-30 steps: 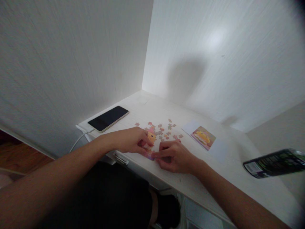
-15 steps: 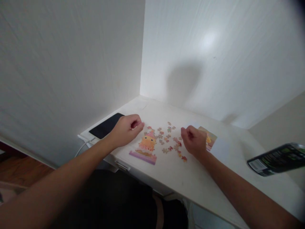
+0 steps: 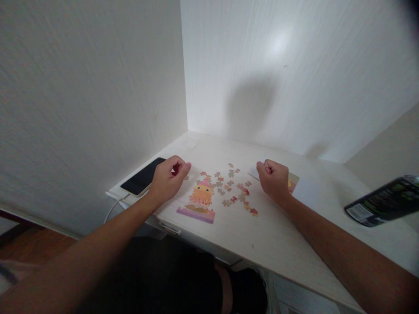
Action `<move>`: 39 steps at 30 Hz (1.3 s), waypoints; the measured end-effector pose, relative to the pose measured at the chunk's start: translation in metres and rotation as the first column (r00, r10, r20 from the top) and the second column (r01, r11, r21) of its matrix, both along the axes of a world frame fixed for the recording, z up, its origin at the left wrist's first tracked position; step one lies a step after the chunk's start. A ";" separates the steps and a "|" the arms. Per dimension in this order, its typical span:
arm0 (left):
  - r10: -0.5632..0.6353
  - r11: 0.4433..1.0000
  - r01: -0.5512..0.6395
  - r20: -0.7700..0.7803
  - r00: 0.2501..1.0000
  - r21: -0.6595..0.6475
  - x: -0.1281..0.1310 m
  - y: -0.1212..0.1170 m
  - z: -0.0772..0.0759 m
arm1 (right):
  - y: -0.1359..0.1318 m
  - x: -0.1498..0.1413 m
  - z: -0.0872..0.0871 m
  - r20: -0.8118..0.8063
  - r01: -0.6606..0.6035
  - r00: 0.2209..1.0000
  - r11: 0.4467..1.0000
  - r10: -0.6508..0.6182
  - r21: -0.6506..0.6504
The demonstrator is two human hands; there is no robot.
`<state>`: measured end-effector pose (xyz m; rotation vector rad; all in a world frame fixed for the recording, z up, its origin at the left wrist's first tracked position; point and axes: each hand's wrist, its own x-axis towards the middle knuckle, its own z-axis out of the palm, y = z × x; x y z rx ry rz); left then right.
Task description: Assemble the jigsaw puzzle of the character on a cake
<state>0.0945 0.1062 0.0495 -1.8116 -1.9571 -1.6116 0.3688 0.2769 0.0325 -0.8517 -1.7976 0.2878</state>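
Note:
My left hand [image 3: 169, 178] is closed in a pinch above the left part of the white desk, between a phone and the partly assembled jigsaw puzzle [image 3: 201, 197]. A small puzzle piece [image 3: 186, 178] shows just below its thumb; whether the fingers touch it I cannot tell. The assembled part shows an orange creature in a pink hat, with a purple strip along the bottom. Loose puzzle pieces [image 3: 229, 183] lie scattered to its right. Beyond them my right hand [image 3: 274, 178] is curled into a fist over a picture card [image 3: 293, 182], covering part of it. Whatever its fingers hold is hidden.
The black-screened phone [image 3: 142, 176] lies at the desk's left edge with a white cable [image 3: 113, 208] attached. A dark can [image 3: 382, 203] stands at the right. White walls [image 3: 229, 65] close off the back and left. A drawer handle [image 3: 170, 228] sits under the front edge.
My right hand has moved right and slightly up, away from the loose pieces and over the card. My left hand has shifted slightly left, and the view has tilted a little.

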 end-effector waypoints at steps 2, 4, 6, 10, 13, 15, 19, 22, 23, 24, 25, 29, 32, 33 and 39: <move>0.000 1.000 0.000 0.059 0.998 0.003 -0.004 0.002 -0.005 | -0.001 0.000 0.002 -0.008 0.007 1.000 1.000 -0.007 0.004; 0.025 1.000 -0.025 0.100 0.995 0.005 -0.008 0.002 -0.010 | -0.001 0.001 0.003 -0.015 0.019 1.000 1.000 -0.019 0.006; 0.020 1.000 -0.021 0.094 0.995 0.016 -0.008 0.000 -0.014 | 0.000 0.002 0.003 -0.012 0.021 1.000 1.000 -0.021 0.014; -0.066 0.997 0.066 0.008 0.998 0.043 0.005 -0.005 -0.011 | 0.002 0.003 0.002 -0.004 0.020 1.000 1.000 -0.020 0.024; -0.144 0.987 0.147 -0.049 0.988 0.064 0.016 -0.003 -0.006 | 0.003 0.002 0.001 0.001 0.017 1.000 0.999 -0.017 0.031; -0.180 0.979 0.185 -0.068 0.981 0.089 0.019 0.000 -0.006 | 0.002 0.001 0.001 0.007 0.001 1.000 0.999 -0.001 0.032; -0.170 0.977 0.171 -0.013 0.985 0.130 0.018 0.003 -0.010 | -0.002 -0.001 0.004 -0.038 -0.070 0.997 0.997 0.070 -0.013; -0.103 0.983 0.096 0.040 0.994 0.154 0.013 0.004 -0.014 | -0.005 0.000 0.007 -0.064 -0.049 0.997 0.998 0.047 -0.032; -0.079 0.984 0.070 0.047 0.996 0.162 0.011 0.004 -0.015 | -0.005 0.001 0.009 -0.065 -0.030 0.997 0.999 0.030 -0.013; -0.054 0.986 0.045 0.051 0.997 0.163 0.010 0.004 -0.015 | -0.005 0.002 0.010 -0.062 -0.022 0.998 1.000 0.023 0.012; -0.032 0.988 0.022 0.058 0.998 0.154 0.008 0.005 -0.016 | -0.004 0.003 0.010 -0.056 -0.026 0.998 0.999 0.028 0.031; 0.036 0.997 -0.043 0.104 0.994 0.069 0.005 0.006 -0.017 | -0.002 0.005 0.011 -0.038 -0.071 0.997 0.997 0.071 0.004; 0.003 0.999 -0.008 0.114 0.993 0.049 0.005 0.008 -0.017 | -0.001 0.006 0.013 -0.030 -0.058 0.998 0.998 0.058 0.020; -0.020 0.999 0.014 0.115 0.993 0.047 0.006 0.009 -0.017 | -0.001 0.005 0.013 -0.015 -0.067 0.998 0.997 0.067 0.041; 0.009 1.000 -0.012 0.162 0.987 0.021 0.005 0.011 -0.017 | 0.000 0.004 0.006 0.049 -0.159 0.986 0.986 0.157 0.041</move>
